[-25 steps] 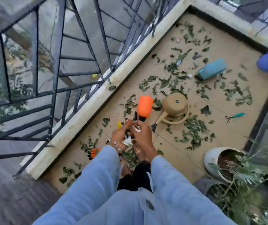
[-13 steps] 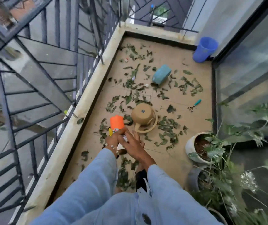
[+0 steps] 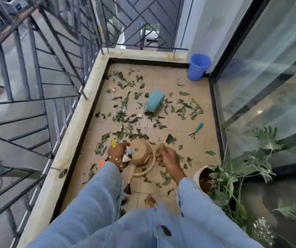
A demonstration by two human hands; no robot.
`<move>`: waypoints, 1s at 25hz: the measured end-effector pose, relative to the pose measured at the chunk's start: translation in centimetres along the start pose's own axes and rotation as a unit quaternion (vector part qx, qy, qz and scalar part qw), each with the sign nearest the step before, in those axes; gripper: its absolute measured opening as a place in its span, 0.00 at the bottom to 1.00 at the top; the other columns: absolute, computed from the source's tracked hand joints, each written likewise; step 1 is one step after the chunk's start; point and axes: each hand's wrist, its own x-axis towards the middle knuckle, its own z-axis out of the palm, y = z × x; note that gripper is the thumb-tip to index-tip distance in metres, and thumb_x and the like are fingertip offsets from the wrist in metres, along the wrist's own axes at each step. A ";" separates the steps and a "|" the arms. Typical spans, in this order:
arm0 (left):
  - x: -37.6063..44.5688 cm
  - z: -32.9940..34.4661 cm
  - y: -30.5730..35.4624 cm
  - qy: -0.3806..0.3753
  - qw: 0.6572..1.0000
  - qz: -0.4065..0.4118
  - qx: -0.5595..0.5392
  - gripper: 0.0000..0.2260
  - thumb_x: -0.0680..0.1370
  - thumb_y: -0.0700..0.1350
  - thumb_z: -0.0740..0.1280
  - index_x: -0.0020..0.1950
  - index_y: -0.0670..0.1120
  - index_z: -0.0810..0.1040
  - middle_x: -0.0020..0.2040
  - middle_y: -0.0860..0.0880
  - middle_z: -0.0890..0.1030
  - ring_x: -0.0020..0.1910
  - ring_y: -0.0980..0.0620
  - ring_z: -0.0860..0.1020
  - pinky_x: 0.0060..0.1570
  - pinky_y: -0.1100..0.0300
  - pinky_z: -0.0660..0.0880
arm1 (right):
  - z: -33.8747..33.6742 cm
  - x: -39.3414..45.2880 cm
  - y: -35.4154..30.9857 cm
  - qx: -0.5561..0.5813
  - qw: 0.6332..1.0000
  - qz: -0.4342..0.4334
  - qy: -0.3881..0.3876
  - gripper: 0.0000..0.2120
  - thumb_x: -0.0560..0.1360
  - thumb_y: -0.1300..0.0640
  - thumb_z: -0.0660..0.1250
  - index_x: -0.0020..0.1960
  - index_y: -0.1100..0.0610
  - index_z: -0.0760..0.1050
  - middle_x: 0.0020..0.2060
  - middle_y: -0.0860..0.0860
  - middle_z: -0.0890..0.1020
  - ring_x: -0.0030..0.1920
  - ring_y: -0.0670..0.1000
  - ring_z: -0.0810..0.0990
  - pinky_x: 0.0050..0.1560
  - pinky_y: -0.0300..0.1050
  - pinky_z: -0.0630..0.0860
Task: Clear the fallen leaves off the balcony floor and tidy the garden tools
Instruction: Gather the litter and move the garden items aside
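Note:
Green fallen leaves lie scattered over the tan tiled balcony floor. My left hand grips a bundle of crumpled wrappers and scraps, held above the left side of a tan watering can that stands on the floor. My right hand hovers to the right of the can with loosely curled fingers, and nothing shows in it. A teal pot lies on its side further out. A small hand rake with a teal handle lies near the glass door.
A blue bucket stands in the far right corner. A white pot with a leafy plant sits at the right by the glass door. A metal railing on a low ledge runs along the left. An orange object peeks out behind my left sleeve.
The view has risen and swung toward the far end of the balcony. My hands, together over the scraps before, have parted; the right moved right, the left keeps the bundle.

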 end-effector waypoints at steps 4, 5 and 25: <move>2.4 4.7 0.2 0.002 0.998 -0.051 -0.026 0.04 0.73 0.34 0.70 0.44 0.35 0.75 0.25 0.45 0.72 0.20 0.50 0.72 0.26 0.64 0.71 | -5.8 4.7 -2.4 -0.034 0.997 -0.011 0.075 0.17 0.81 0.47 0.58 0.48 0.59 0.79 0.40 0.55 0.82 0.43 0.57 0.81 0.46 0.48 0.77; 2.5 5.9 0.4 -0.005 0.999 -0.053 -0.009 0.09 0.73 0.35 0.71 0.49 0.34 0.76 0.28 0.45 0.73 0.23 0.50 0.73 0.29 0.62 0.73 | -6.8 5.7 -2.6 -0.025 0.996 -0.007 0.090 0.17 0.81 0.48 0.58 0.48 0.59 0.79 0.40 0.54 0.82 0.44 0.58 0.82 0.48 0.51 0.77; 19.8 33.0 15.8 -0.007 0.961 0.103 0.255 0.10 0.69 0.38 0.76 0.40 0.39 0.75 0.40 0.41 0.78 0.41 0.47 0.75 0.43 0.49 0.74 | -11.9 37.8 -21.1 -0.192 0.980 -0.040 -0.003 0.13 0.80 0.56 0.61 0.49 0.64 0.78 0.38 0.57 0.83 0.39 0.57 0.81 0.46 0.52 0.78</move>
